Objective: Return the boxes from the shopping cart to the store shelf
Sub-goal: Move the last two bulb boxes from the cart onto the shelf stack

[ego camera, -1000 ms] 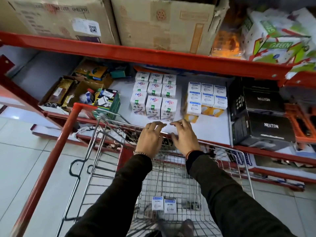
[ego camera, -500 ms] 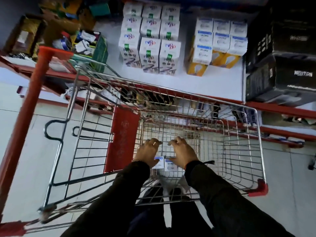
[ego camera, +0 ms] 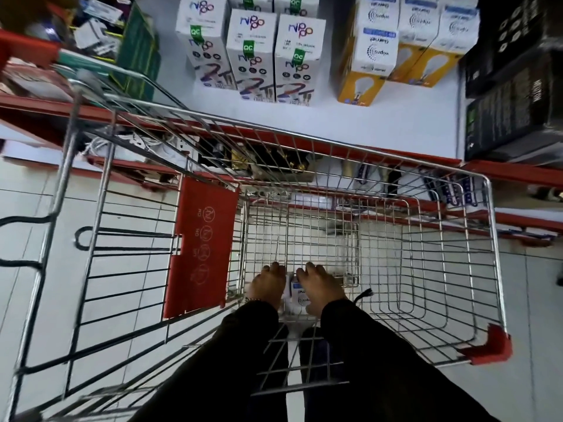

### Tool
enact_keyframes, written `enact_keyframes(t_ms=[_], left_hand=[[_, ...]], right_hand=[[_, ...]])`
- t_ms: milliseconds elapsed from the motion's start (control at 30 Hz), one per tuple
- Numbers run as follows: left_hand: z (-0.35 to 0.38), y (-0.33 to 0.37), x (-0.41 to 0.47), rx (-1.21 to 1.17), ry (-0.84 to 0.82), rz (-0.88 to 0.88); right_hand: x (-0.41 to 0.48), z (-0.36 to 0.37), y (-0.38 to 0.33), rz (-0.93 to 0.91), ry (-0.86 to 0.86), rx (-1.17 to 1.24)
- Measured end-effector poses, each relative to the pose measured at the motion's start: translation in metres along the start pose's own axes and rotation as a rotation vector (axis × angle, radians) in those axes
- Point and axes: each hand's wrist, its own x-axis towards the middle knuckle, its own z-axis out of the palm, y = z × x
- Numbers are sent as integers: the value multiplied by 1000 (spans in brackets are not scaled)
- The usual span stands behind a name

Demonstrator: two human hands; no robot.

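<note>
White-and-blue boxes (ego camera: 298,292) sit at the bottom of the wire shopping cart (ego camera: 426,269), near its close end, mostly hidden under both hands. Only a sliver of printed cardboard shows between them, so can't really say how many there are. Left hand (ego camera: 268,284) and right hand (ego camera: 320,284) are curled down over them, fingers bent; looks like a grip, but whether they're actually clamped on I can't tell. Dark sleeves (ego camera: 365,360) cover the arms. Beyond the cart, the store shelf (ego camera: 396,123) holds stacked white boxes (ego camera: 253,56) and bulb boxes (ego camera: 377,53), tops cut off by the frame.
</note>
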Motion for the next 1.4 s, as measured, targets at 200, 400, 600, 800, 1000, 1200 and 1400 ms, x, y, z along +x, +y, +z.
enact_keyframes(t_ms=[200,400,600,800,1000,1200,1400], left_hand=[[-27,-6,-12,-62,69,19],[-81,7,-40,-118,271,60],[-141,30,-72,-53,378,119],[-179,56,-91,-86,495,208],[-214,88,-102,-61,635,290],[-269,121,-108,-6,757,328],[-325,148,-90,82,851,310]], right_hand=[[-18,-20,6,72,111,123],[-56,-62,17,121,301,283],[-105,-108,30,193,429,339],[-143,-155,50,224,565,301],[-180,-198,75,199,648,279],[-212,-253,109,156,760,213],[-212,-302,142,152,836,169]])
